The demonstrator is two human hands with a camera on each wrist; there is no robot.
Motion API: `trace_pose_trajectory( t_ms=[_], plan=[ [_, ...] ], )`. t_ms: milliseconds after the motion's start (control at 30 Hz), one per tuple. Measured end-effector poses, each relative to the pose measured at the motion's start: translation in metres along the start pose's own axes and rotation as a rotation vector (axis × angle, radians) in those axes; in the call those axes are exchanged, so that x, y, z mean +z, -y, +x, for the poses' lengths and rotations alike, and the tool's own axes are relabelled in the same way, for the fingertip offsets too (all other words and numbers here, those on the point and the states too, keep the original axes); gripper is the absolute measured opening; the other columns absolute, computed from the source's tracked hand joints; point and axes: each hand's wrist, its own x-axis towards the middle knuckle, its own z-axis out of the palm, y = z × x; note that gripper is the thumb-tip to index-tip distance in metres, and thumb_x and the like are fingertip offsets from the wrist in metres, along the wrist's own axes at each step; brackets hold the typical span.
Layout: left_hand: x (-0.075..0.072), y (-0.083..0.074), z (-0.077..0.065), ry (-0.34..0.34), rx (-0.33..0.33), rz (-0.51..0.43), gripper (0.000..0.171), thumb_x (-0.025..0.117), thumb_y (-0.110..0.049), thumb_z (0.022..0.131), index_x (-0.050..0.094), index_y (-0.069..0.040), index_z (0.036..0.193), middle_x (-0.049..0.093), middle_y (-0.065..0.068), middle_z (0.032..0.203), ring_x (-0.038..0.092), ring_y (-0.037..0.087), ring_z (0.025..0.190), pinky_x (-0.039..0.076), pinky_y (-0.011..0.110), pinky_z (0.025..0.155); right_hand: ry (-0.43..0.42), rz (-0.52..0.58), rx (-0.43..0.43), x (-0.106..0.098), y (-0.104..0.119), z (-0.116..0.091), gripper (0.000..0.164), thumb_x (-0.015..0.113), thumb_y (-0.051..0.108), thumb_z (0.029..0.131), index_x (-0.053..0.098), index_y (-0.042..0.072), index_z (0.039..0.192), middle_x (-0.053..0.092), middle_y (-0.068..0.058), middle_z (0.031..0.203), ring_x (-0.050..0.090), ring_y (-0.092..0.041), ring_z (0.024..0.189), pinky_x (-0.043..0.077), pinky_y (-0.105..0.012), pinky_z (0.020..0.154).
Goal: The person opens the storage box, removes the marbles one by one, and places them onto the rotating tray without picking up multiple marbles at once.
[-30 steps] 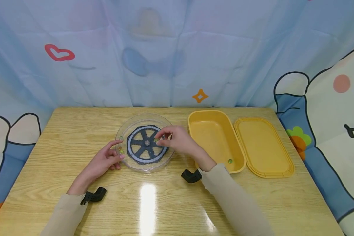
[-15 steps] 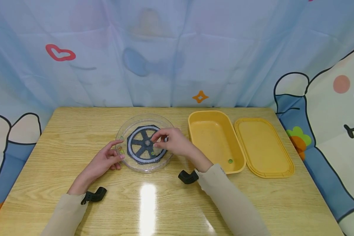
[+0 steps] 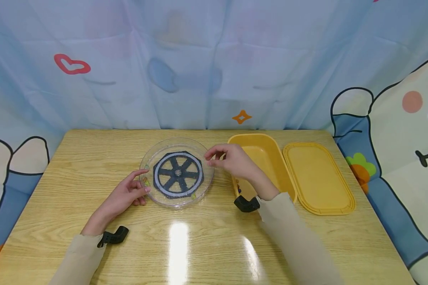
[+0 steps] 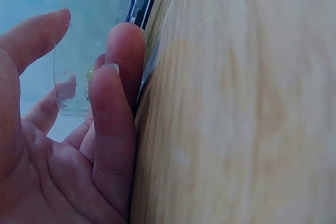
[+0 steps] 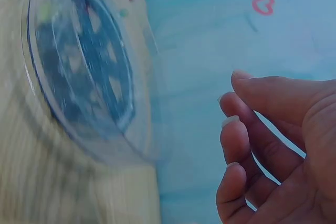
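My left hand rests at the left side of a clear round dish, index fingertip and thumb at its rim, fingers loosely bent. The dish has a dark spoked, wheel-like pattern at its middle. Small green and yellowish marbles lie inside, a few by the left wall and a green one at the front right. My right hand hovers between the dish and a yellow box, nothing between its thumb and fingers. In the right wrist view a gap shows between thumb and index fingertip.
Small dark balls sit in the box's near left corner; my right forearm covers part of the box. A yellow lid lies flat right of it. A printed blue curtain hangs behind the wooden table.
My right hand has let go of a green marble, which rolled to the dish's front right. It has then drawn back right to the box's left edge. The left hand stays put.
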Motion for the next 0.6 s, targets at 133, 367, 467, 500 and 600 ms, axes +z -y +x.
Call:
trace_pose_trajectory(
  t_ms=[133, 367, 467, 500, 600],
  plan=[
    [0.0, 0.0, 0.0, 0.001, -0.001, -0.008, 0.064, 0.065, -0.016, 0.099, 0.032, -0.012, 0.154, 0.057, 0.018, 0.086, 0.065, 0.025, 0.068, 0.051, 0.03, 0.058, -0.003, 0.0, 0.002, -0.016, -0.014, -0.004, 0.01, 0.072, 0.01, 0.093, 0.075, 0.009, 0.102, 0.069, -0.001, 0.099, 0.056, -0.021, 0.084, 0.046, -0.035, 0.069],
    [0.0, 0.003, 0.002, 0.002, 0.016, -0.013, 0.064, 0.065, -0.015, 0.099, 0.033, -0.01, 0.153, 0.058, 0.017, 0.086, 0.065, 0.024, 0.067, 0.051, 0.03, 0.057, 0.028, 0.084, 0.059, -0.041, -0.056, -0.013, 0.015, 0.073, 0.005, 0.091, 0.072, -0.001, 0.104, 0.07, -0.008, 0.095, 0.06, -0.024, 0.086, 0.049, -0.03, 0.074],
    [0.0, 0.004, 0.002, 0.001, 0.017, -0.011, 0.063, 0.065, -0.015, 0.099, 0.033, -0.01, 0.153, 0.058, 0.017, 0.086, 0.065, 0.024, 0.067, 0.051, 0.03, 0.057, 0.063, 0.094, 0.124, -0.051, -0.071, -0.017, 0.015, 0.073, 0.002, 0.089, 0.072, -0.003, 0.104, 0.069, -0.009, 0.093, 0.061, -0.023, 0.084, 0.049, -0.029, 0.072],
    [0.0, 0.004, 0.002, 0.001, 0.016, -0.009, 0.063, 0.065, -0.015, 0.099, 0.033, -0.011, 0.153, 0.058, 0.017, 0.086, 0.065, 0.024, 0.067, 0.051, 0.03, 0.057, 0.086, 0.103, 0.148, -0.054, -0.076, -0.017, 0.015, 0.073, 0.001, 0.089, 0.072, -0.003, 0.104, 0.069, -0.01, 0.093, 0.062, -0.023, 0.084, 0.05, -0.029, 0.072],
    [-0.001, 0.003, 0.002, -0.004, 0.013, -0.007, 0.064, 0.065, -0.015, 0.099, 0.033, -0.011, 0.153, 0.058, 0.017, 0.086, 0.065, 0.025, 0.067, 0.051, 0.031, 0.057, 0.187, 0.108, 0.206, -0.058, -0.086, -0.017, 0.019, 0.075, 0.001, 0.087, 0.072, -0.003, 0.105, 0.071, -0.01, 0.095, 0.065, -0.022, 0.085, 0.052, -0.029, 0.074]
  ],
)
